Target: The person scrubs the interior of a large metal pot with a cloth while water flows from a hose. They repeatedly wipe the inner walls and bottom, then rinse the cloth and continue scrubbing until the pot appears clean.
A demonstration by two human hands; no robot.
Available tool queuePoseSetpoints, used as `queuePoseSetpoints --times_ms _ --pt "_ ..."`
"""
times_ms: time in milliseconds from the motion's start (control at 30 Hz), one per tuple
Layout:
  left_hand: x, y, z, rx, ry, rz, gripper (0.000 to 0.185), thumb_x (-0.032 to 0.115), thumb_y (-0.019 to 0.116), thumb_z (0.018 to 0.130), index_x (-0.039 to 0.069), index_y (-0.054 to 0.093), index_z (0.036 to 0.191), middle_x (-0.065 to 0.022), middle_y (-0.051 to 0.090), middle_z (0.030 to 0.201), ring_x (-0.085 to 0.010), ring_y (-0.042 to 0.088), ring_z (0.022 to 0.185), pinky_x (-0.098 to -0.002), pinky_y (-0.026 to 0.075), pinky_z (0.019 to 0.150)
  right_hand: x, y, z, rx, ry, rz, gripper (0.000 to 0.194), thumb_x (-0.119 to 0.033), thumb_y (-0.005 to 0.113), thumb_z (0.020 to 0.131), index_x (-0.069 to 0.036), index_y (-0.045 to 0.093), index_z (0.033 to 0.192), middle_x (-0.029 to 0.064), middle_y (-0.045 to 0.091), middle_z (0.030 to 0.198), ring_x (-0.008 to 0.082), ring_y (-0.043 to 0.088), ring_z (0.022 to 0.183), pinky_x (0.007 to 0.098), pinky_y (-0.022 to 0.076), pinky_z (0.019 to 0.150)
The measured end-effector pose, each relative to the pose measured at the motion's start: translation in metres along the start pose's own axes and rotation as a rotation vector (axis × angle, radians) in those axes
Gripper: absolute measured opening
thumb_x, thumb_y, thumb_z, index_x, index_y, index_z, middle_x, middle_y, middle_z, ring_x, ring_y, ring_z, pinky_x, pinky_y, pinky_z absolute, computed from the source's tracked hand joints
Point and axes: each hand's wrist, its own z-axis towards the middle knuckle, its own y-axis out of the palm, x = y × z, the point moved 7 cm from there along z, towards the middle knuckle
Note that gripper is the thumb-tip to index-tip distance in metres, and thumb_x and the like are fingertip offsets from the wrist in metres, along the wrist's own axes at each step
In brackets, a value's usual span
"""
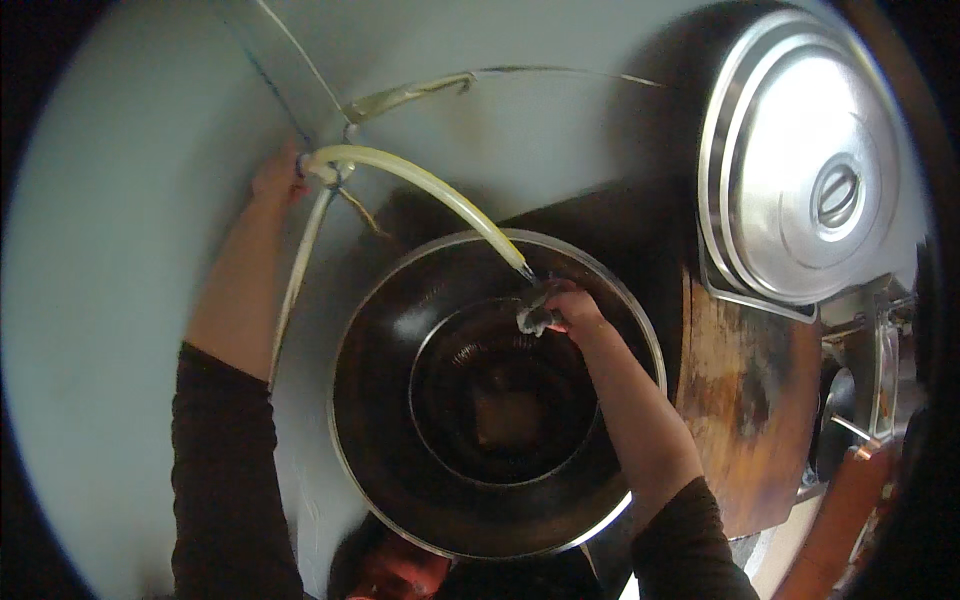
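My left hand (280,178) is up at the wall, its fingers closed about a tap (306,165) at the upper end of a yellowish hose (420,180); part of the grip is hidden. From there the hose arches down to the right, over a wide, dark round basin (375,472) with a pale rim. In my right hand (576,309) is a crumpled grey cloth or scrubber (534,319), held above the basin just below the hose's mouth. A thin, clear streak, like water, runs from the mouth towards that hand. Inside the basin shows a lighter square patch, perhaps a reflection.
A pale pipe (304,270) runs down the wall (112,285) left of the basin. To the right stand a worn wooden board (750,420) and a large domed metal lid (795,142) with a recessed handle. Something red (405,570) lies below the basin's near edge.
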Motion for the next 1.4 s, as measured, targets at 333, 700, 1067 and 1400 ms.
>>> queuePoseSetpoints --times_ms 333,700,1067,1400 --pt "0.034 -0.003 -0.011 -0.328 -0.559 -0.385 0.026 0.038 0.059 0.078 0.012 0.057 0.083 -0.006 0.058 0.071 -0.0127 0.048 0.048 -0.0238 0.038 0.038 -0.016 -0.003 0.005 -0.003 -0.011 -0.243 0.024 -0.003 0.066 0.068 -0.009 0.061 0.091 0.0077 0.06 0.087 0.0235 0.058 0.082 0.038 0.0499 0.063" --pt "0.024 -0.01 -0.015 0.269 0.392 -0.302 0.019 0.024 0.056 0.084 0.01 0.064 0.093 -0.0048 0.058 0.08 -0.0148 0.055 0.066 -0.0261 0.044 0.052 -0.006 0.001 0.006 0.143 0.157 -0.004 0.028 0.004 0.058 0.072 -0.006 0.057 0.098 0.0081 0.06 0.096 0.0241 0.061 0.083 0.0441 0.0555 0.065" --pt "0.012 -0.003 -0.022 -0.024 0.047 -0.85 0.038 0.039 0.056 0.087 0.007 0.06 0.106 -0.0061 0.063 0.094 -0.0152 0.059 0.078 -0.0293 0.047 0.063 -0.008 0.011 -0.031 -0.003 0.008 -0.108 0.034 -0.016 0.072 0.077 -0.012 0.063 0.109 0.0037 0.064 0.097 0.0166 0.061 0.084 0.0309 0.0519 0.068" --pt "0.062 0.055 -0.266 0.168 0.179 -0.381 0.026 0.017 0.059 0.086 0.006 0.057 0.109 -0.0076 0.058 0.098 -0.018 0.056 0.086 -0.0288 0.046 0.076 0.016 0.045 -0.138 -0.103 -0.431 -0.674 0.02 -0.012 0.069 0.07 -0.012 0.07 0.091 0.0077 0.067 0.093 0.0209 0.062 0.089 0.0329 0.0479 0.081"
